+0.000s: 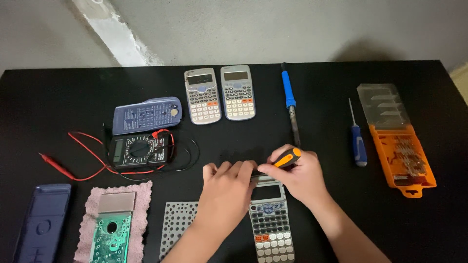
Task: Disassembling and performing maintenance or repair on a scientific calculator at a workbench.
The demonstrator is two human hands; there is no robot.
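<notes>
directly under both sets of fingers, the grey calculator [269, 219] is lying with its long axis running back toward the person, top edge at the fingertips. the right hand [298, 176] is gripping an orange-handled screwdriver [286, 158] over that edge; the left hand [228, 187], fingers curled, is pressing down beside it.

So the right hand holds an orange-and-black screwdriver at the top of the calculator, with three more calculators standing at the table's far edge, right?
Not quite. The head view shows two calculators at the far edge, not three. The rest holds: the right hand grips the orange-and-black screwdriver at the top of the near calculator.
</notes>
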